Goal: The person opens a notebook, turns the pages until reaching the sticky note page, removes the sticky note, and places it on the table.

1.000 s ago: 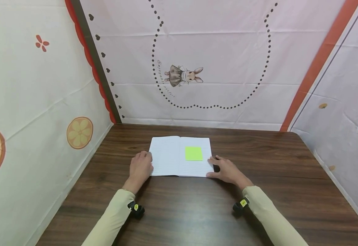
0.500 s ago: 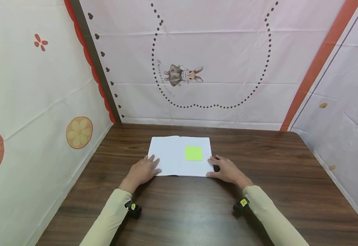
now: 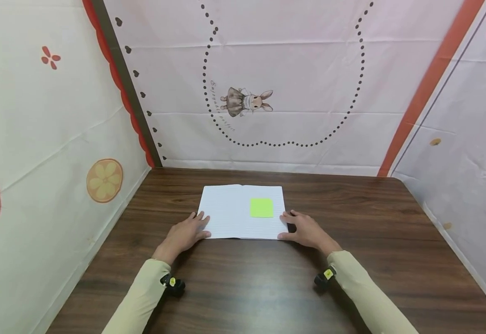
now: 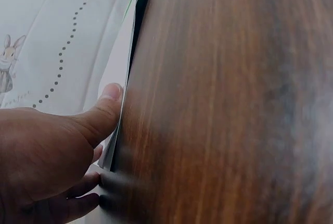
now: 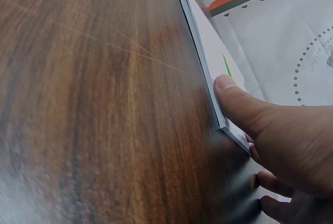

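Observation:
An open lined notebook lies flat on the table with a lime-green sticky note on its right page. My left hand rests at the notebook's left edge, fingers spread and fingertips at the page margin. In the left wrist view its thumb lies on the page near the lower corner, and other fingers are beside the edge. My right hand rests on the right edge; in the right wrist view its thumb presses the page while other fingertips touch the table. Its index finger is partly hidden there.
The dark wood-grain table extends around the notebook. Printed white cloth hangs behind and on both sides. A small black camera sits on my left wrist, another black camera on my right.
My left hand has gone from bunched fingers at the left edge to a spread hand with its thumb on the page. My right hand holds its place; the head view has shifted slightly.

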`<state>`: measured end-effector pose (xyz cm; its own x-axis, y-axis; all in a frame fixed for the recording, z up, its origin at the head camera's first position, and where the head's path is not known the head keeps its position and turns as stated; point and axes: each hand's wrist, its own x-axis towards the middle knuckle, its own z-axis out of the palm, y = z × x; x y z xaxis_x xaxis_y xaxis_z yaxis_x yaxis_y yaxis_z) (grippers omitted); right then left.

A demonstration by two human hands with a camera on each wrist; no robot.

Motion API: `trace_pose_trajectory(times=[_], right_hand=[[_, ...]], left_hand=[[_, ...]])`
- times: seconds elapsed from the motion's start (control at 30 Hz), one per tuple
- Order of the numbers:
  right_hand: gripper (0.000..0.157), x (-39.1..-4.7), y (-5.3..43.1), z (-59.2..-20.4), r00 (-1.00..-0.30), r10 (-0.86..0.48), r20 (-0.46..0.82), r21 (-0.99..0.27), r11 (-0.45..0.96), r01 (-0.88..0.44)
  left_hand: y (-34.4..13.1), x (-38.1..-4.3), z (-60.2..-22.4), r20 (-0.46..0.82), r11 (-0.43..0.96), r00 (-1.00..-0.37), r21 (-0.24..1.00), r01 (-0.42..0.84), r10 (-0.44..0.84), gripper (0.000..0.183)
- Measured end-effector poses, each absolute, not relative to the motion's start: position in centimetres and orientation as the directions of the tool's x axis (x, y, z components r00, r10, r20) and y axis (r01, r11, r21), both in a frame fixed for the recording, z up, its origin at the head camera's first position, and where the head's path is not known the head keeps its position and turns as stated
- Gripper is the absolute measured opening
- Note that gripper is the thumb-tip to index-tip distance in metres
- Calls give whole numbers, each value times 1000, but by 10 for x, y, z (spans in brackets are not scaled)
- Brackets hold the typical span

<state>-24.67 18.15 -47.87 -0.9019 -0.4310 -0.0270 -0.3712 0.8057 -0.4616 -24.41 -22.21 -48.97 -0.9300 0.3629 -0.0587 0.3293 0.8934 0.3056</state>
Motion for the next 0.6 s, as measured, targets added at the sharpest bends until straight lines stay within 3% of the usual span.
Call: trace_pose_trajectory(times=[0.3, 0.6], right_hand=[[81, -249, 176, -476, -904, -426, -43, -421, 828, -370], [76, -251, 179, -471, -870, -490, -60, -309, 838, -450]], left_hand=[[-227, -245, -492, -57, 885, -926, 320, 337, 373, 65], [-225, -246, -493, -15, 857, -907, 335, 392, 421, 64]])
